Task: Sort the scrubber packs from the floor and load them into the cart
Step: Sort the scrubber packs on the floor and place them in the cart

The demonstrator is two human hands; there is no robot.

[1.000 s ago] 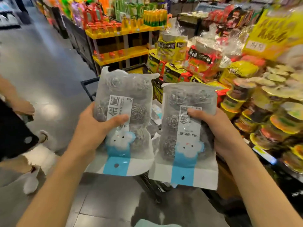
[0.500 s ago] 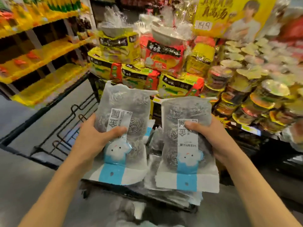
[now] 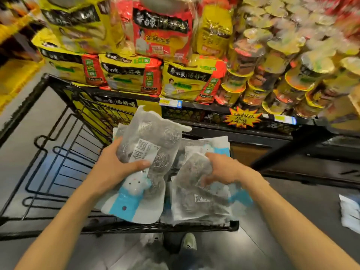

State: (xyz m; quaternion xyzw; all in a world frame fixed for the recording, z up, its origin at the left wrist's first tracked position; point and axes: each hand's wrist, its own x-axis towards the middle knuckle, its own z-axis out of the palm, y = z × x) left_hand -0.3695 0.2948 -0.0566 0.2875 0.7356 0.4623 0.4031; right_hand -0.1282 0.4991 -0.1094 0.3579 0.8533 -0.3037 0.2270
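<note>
My left hand (image 3: 115,168) grips a clear scrubber pack (image 3: 150,151) with steel-wool balls, a white label and a blue-and-white card, held tilted over the black wire cart (image 3: 48,152). My right hand (image 3: 224,168) grips a second scrubber pack (image 3: 196,197), turned face down with its barcode up, low over the pile of several packs (image 3: 206,147) lying in the cart's right side. The left half of the cart's basket shows bare wire.
Right behind the cart stands a shelf of yellow and red noodle packs (image 3: 132,75) and stacked noodle cups (image 3: 272,75). More packs (image 3: 349,213) lie on the grey floor at right. My shoe (image 3: 188,242) shows below the cart's near rim.
The view has tilted down and closer to the cart. Both hands have lowered their packs toward the basket, and the right pack has flipped face down onto the pile.
</note>
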